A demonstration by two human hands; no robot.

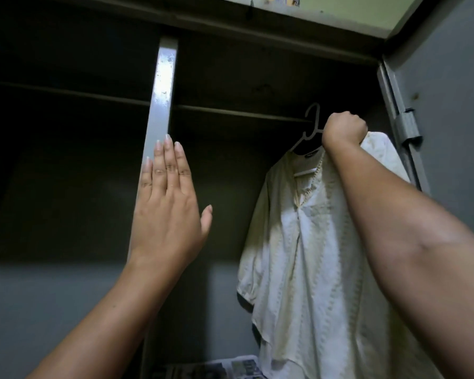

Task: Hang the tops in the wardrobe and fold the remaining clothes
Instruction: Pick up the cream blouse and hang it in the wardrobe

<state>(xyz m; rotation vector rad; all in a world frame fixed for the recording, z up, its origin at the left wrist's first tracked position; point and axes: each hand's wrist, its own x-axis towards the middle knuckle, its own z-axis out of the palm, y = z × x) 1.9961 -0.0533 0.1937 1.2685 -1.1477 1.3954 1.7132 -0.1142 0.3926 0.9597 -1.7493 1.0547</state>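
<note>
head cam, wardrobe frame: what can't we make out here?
- Hanger hook over the rail: head view, too dark and small to tell if it is seated.
- What the right hand grips: its fist hides the hanger's right shoulder under the cream top.
- Top's hem and right side: cut off by the bottom edge and covered by the right forearm.
- Printed item on the wardrobe floor: blurred, cut off.
- Left hand contact with the divider post: unclear.

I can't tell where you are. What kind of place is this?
Most likely the inside of a metal wardrobe: a hanging rail, a cream top on a hanger, and an open door with a hinge.
</note>
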